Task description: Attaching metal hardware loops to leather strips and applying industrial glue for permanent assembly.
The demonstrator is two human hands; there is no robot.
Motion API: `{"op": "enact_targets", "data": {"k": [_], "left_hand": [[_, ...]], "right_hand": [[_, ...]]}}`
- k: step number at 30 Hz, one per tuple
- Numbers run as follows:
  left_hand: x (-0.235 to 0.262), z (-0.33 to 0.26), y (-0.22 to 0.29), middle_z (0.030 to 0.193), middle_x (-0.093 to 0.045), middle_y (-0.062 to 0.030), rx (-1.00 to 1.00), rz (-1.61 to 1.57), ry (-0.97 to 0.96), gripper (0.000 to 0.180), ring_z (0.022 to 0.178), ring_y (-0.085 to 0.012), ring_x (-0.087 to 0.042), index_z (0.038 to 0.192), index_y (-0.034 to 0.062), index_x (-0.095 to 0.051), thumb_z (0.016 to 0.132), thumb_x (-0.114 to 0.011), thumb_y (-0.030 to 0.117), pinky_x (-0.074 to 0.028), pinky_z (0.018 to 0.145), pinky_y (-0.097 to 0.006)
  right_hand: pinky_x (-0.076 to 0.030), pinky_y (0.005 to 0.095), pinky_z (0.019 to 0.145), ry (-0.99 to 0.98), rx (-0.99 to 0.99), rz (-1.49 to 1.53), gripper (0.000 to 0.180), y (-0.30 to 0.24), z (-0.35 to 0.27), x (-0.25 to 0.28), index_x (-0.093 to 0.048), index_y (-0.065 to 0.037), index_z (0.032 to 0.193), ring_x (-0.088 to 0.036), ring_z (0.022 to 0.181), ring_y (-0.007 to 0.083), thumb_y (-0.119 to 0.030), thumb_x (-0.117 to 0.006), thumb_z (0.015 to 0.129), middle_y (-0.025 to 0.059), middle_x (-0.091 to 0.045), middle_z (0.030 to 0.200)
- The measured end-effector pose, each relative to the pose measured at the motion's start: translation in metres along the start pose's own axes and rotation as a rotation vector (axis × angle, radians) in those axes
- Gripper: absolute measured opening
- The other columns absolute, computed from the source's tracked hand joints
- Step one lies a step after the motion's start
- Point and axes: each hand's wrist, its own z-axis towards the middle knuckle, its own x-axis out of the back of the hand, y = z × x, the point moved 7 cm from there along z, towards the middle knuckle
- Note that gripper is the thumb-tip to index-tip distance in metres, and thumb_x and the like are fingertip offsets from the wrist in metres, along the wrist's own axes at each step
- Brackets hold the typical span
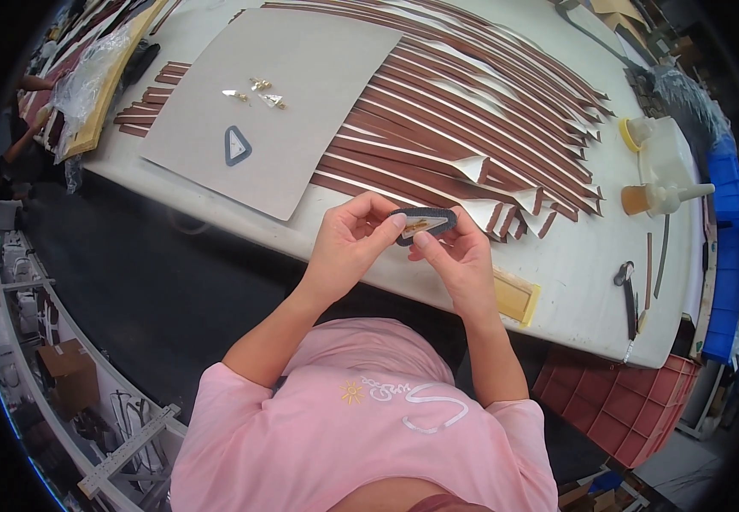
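A small triangular patch (402, 237) with a dark, textured border and a pale triangular plate in the middle is held up in front of me, just past the table's near edge. My left hand (345, 247) pinches its left end between thumb and fingers. On its right end, the thumb and fingers of my right hand (465, 266) press closed. Small gold-coloured bits show on the plate, too small to make out. A similar dark-edged triangular piece (235, 147) lies on a grey sheet (190, 128), below several small shiny metal triangles (272, 101).
Long brown strips (472, 111) with white edges cover much of the white table (574, 282). To the right stand squeeze bottles (662, 200) and a black-handled tool (628, 307). A yellow tray (516, 297) sits by my right forearm. A red crate (617, 392) stands below. Another person's arm (23, 145) shows far left.
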Motion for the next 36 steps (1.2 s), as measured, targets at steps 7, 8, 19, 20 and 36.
{"op": "enact_targets", "data": {"k": [7, 8, 19, 20, 36], "left_hand": [[-0.014, 0.0, 0.019, 0.086, -0.066, -0.0017, -0.097, 0.337, -0.177, 0.016, 0.078, -0.0064, -0.06, 0.096, 0.0, -0.064, 0.09, -0.07, 0.013, -0.049, 0.071, -0.023], [-0.014, -0.001, 0.016, 0.088, -0.066, -0.0018, -0.041, 0.167, -0.128, 0.017, 0.079, -0.0068, -0.061, 0.098, -0.0002, -0.064, 0.09, -0.07, 0.013, -0.049, 0.073, -0.023], [-0.01, -0.009, 0.001, 0.09, -0.067, -0.0014, 0.026, -0.111, 0.023, 0.012, 0.08, -0.0056, -0.061, 0.099, 0.0002, -0.064, 0.093, -0.066, 0.01, -0.05, 0.073, -0.021], [-0.006, -0.008, 0.0, 0.09, -0.066, -0.0013, 0.0, -0.038, 0.016, 0.011, 0.079, -0.0052, -0.061, 0.098, 0.0001, -0.064, 0.093, -0.065, 0.01, -0.05, 0.072, -0.021], [-0.003, -0.012, -0.003, 0.083, -0.063, 0.0011, 0.026, -0.094, -0.053, 0.008, 0.076, -0.0022, -0.056, 0.09, 0.0014, -0.06, 0.094, -0.063, 0.007, -0.047, 0.07, -0.02]], "right_hand": [[-0.051, 0.0237, 0.069, -0.069, -0.018, -0.131, 0.012, -0.008, 0.003, 0.006, -0.061, -0.003, 0.094, -0.058, 0.083, 0.0064, -0.014, -0.066, 0.094, 0.0008, -0.062, 0.092], [-0.051, 0.024, 0.069, -0.02, -0.005, -0.091, 0.012, -0.01, 0.003, 0.009, -0.061, -0.003, 0.095, -0.058, 0.084, 0.0067, -0.014, -0.066, 0.094, 0.0012, -0.062, 0.093], [-0.052, 0.0248, 0.068, 0.059, 0.04, 0.001, 0.012, 0.006, -0.005, 0.005, -0.059, -0.003, 0.095, -0.057, 0.083, 0.0071, -0.013, -0.065, 0.094, 0.0028, -0.062, 0.091], [-0.052, 0.0248, 0.068, 0.06, 0.04, 0.002, 0.012, 0.006, -0.005, 0.004, -0.059, -0.003, 0.095, -0.057, 0.083, 0.0071, -0.013, -0.065, 0.094, 0.0028, -0.062, 0.091], [-0.047, 0.0188, 0.068, -0.029, -0.055, -0.022, 0.016, 0.02, -0.002, -0.002, -0.055, -0.005, 0.091, -0.054, 0.078, 0.002, -0.011, -0.07, 0.091, -0.0022, -0.06, 0.086]]}}
